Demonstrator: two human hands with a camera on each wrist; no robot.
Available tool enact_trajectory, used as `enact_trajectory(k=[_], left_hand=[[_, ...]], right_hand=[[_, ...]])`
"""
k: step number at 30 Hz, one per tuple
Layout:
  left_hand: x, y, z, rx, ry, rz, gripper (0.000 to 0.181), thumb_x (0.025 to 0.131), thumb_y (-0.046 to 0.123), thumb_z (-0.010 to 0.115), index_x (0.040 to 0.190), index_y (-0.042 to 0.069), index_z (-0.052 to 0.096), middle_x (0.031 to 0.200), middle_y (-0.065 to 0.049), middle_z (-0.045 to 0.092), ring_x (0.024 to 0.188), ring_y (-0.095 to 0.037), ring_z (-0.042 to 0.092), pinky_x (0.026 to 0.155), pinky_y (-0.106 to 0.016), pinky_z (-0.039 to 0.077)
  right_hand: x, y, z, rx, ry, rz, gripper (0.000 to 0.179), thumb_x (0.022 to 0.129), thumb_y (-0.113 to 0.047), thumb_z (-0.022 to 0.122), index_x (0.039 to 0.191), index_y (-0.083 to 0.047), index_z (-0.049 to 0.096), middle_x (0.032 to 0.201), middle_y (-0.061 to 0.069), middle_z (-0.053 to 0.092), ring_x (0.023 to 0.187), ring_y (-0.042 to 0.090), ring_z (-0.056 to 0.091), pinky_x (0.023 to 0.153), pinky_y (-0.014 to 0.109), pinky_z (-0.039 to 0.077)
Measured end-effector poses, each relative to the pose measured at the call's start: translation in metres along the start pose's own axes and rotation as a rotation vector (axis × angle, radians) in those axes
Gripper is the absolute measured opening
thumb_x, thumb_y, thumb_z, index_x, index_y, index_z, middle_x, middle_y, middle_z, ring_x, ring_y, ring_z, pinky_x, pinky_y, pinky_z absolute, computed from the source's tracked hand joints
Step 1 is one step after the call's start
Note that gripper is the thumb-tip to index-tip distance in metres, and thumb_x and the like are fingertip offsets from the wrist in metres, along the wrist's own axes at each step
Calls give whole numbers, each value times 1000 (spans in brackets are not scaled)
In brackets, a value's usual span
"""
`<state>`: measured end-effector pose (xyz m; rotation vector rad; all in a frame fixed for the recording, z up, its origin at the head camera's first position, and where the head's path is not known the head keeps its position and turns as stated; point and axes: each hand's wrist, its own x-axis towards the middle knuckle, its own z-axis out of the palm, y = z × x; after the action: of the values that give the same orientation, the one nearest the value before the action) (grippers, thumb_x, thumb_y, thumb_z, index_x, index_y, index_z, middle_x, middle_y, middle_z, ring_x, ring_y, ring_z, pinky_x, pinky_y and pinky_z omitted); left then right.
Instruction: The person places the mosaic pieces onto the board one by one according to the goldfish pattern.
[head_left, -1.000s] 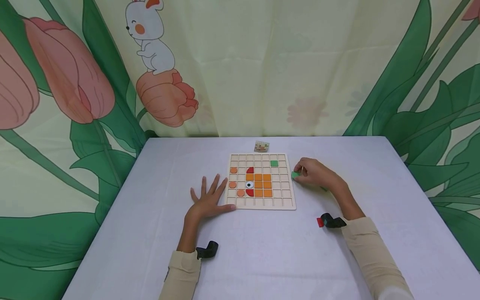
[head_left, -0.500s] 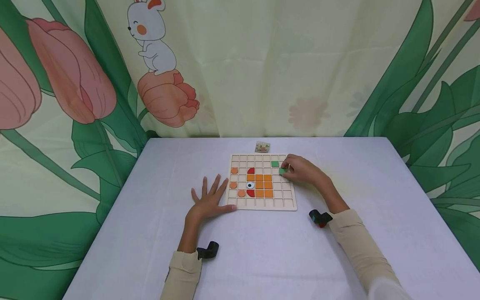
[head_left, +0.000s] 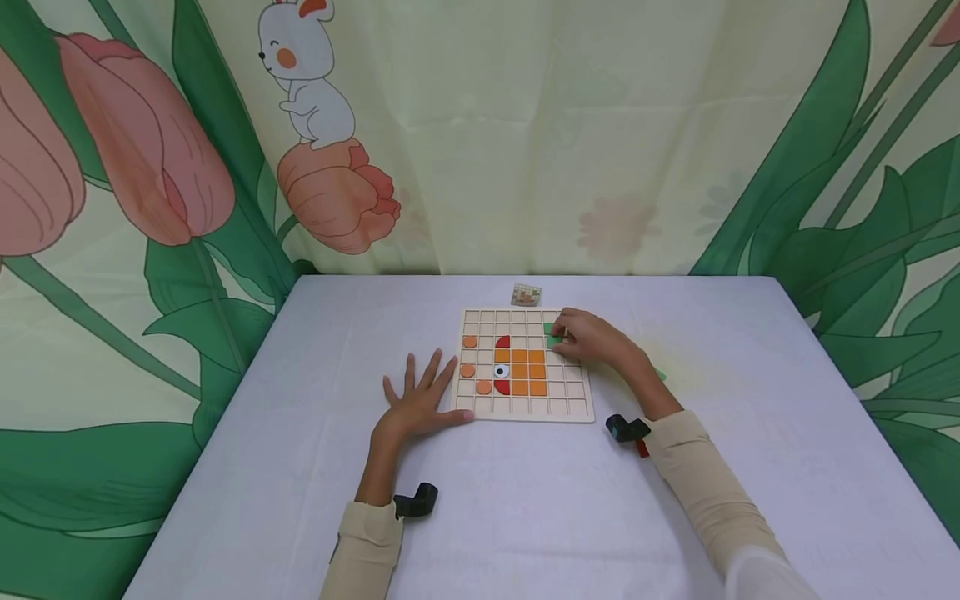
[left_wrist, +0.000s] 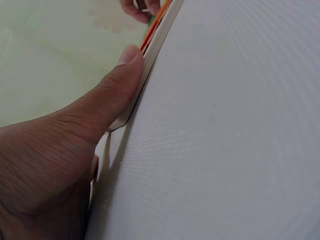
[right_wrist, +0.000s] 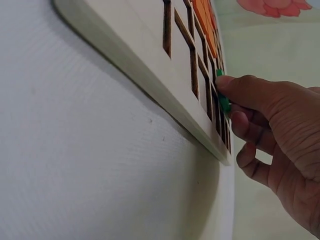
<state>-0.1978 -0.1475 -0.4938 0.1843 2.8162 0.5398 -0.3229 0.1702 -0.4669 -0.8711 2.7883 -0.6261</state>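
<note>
A pale wooden grid board (head_left: 570,407) lies on the table, with orange squares (head_left: 518,372), red quarter-rounds (head_left: 502,387), orange discs (head_left: 468,370) and an eye tile (head_left: 501,372) in its cells. My right hand (head_left: 594,339) pinches a green square tile (right_wrist: 223,101) between thumb and fingers, right at the cells in the upper right of the board. Just above it, another green tile (head_left: 549,328) sits in a cell, partly covered by the fingers. My left hand (head_left: 417,408) is spread flat at the board's left side, its thumb (left_wrist: 117,82) resting on the near left corner.
Behind the board lies a small patterned card (head_left: 527,295). A red piece (head_left: 642,448) shows beside the right wrist's black camera (head_left: 627,428), and a green piece (head_left: 661,375) peeks out past the right forearm. A printed curtain (head_left: 495,150) hangs behind the table.
My right hand has carried the green tile leftward from beside the board to the cell area below the other green tile. The left hand has stayed in place.
</note>
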Motion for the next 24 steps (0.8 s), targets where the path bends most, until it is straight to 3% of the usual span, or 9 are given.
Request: enact_trajectory(k=[24], left_hand=[[-1, 0, 1, -16, 14, 8, 102, 79, 70, 64, 158, 31, 13, 167, -1, -4, 149, -41, -20, 105, -76, -12]], right_hand=[[3, 2, 2, 21, -17, 6, 23, 89, -21, 73, 105, -5, 71, 103, 6, 63, 86, 18, 56, 78, 32, 50]])
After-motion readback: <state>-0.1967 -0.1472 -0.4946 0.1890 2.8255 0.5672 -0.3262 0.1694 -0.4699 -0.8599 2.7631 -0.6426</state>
